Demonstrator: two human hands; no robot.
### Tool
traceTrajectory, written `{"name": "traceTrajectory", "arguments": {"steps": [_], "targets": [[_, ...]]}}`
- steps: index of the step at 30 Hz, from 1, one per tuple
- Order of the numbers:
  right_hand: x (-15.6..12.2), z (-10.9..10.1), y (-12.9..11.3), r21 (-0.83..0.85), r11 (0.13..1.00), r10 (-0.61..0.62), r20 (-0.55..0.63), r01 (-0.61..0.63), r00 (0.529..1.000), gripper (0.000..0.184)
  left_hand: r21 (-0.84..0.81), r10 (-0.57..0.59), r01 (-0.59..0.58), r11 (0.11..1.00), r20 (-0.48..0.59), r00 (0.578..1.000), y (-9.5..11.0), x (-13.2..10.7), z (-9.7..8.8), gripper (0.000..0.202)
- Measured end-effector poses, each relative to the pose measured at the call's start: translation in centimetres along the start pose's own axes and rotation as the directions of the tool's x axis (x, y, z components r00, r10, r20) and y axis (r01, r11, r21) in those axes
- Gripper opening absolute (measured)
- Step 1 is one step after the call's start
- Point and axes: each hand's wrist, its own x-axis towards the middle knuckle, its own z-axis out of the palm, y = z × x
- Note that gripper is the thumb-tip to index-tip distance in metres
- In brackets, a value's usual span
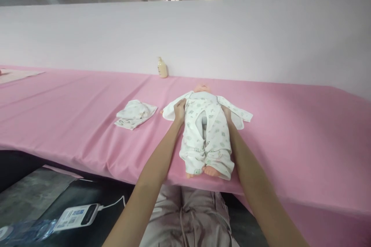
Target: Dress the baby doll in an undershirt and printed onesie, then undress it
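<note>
A baby doll (206, 131) in a white cotton romper printed with small green figures lies face up on the pink cloth-covered table (290, 131). Its long axis runs straight away from the person, bare feet nearest, head farthest. The left hand (179, 111) and right hand (227, 114) flank the doll's chest, equally near. The left's fingers curl onto the romper by the sleeve, seemingly pinching fabric; the right's are hidden behind the torso, so its grip cannot be told. A folded white printed cloth (135, 114) lies left of the doll, and a cream pump bottle (162, 67) stands beyond it
</note>
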Motion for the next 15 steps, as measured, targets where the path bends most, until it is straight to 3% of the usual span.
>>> {"name": "traceTrajectory", "arguments": {"steps": [2,4,6,7,11,15], "targets": [[0.7,-0.1,0.2,-0.099,0.992,-0.085,-0.101,0.075,0.991,0.021,0.275,0.154,-0.138,0.952,-0.041,0.987,0.4,0.4,-0.7,0.029],[1.5,-0.5,0.3,-0.244,0.949,-0.246,-0.169,0.201,0.955,0.016,0.486,0.311,-0.297,0.822,0.053,0.949,0.5,1.1,-1.5,0.028],[2.5,-1.0,0.3,-0.427,0.843,-0.414,-0.129,0.327,0.901,0.014,0.568,0.354,-0.398,0.72,0.192,0.915,0.3,2.2,-2.2,0.028],[3.0,-1.2,0.3,-0.483,0.801,-0.439,-0.075,0.352,0.896,0.015,0.57,0.33,-0.414,0.71,0.251,0.91,0.1,2.8,-2.5,0.029],[5.0,-1.0,0.7,-0.567,0.779,-0.233,0.133,0.267,0.963,0.028,0.49,0.181,-0.346,0.8,0.354,0.918,-1.3,4.7,-2.7,0.029],[5.7,-0.2,1.0,-0.588,0.785,-0.176,0.09,0.195,0.98,0.031,0.516,0.182,-0.317,0.796,0.296,0.938,-2.0,4.8,-2.2,0.031]]}}
